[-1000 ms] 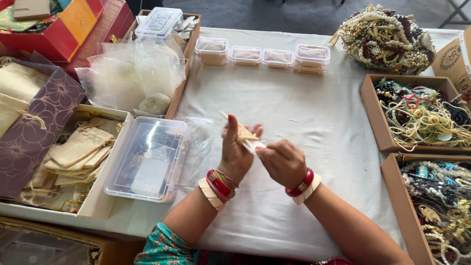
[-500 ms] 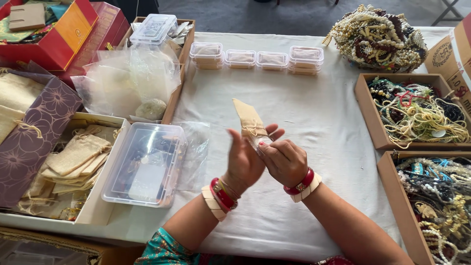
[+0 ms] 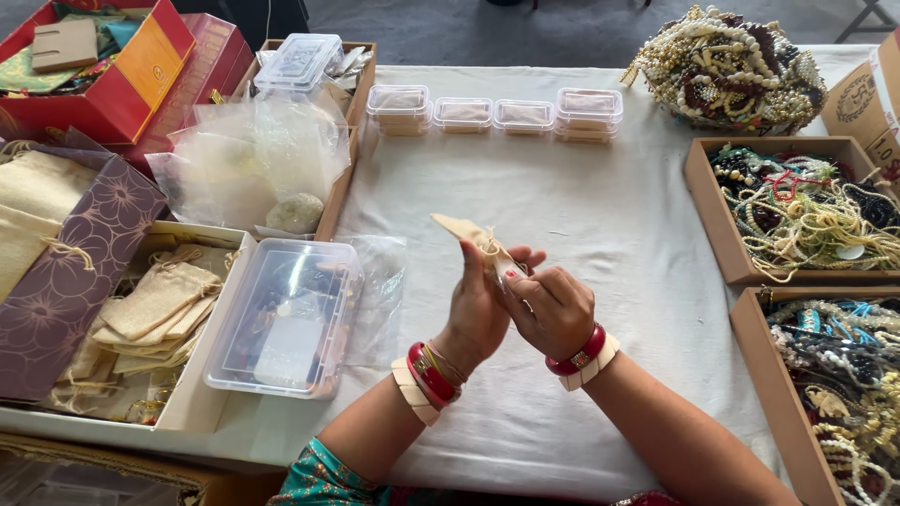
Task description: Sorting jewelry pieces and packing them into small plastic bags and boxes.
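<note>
A table covered in a white cloth point(image 3: 600, 197) filled the view, with grey floor beyond its far edge. Above the cloth's middle, the left hand point(image 3: 480, 305) and right hand point(image 3: 553, 309) met — fingers of both curled closed around a small beige drawstring pouch point(image 3: 471, 234), which stuck out up and leftward from them. Left of the hands sat a clear plastic lidded box point(image 3: 286, 319) and a tray of similar pouches point(image 3: 155, 309). Beyond them stood a row of small clear containers point(image 3: 492, 112) — right of them, cardboard trays of beaded necklaces point(image 3: 797, 211).
</note>
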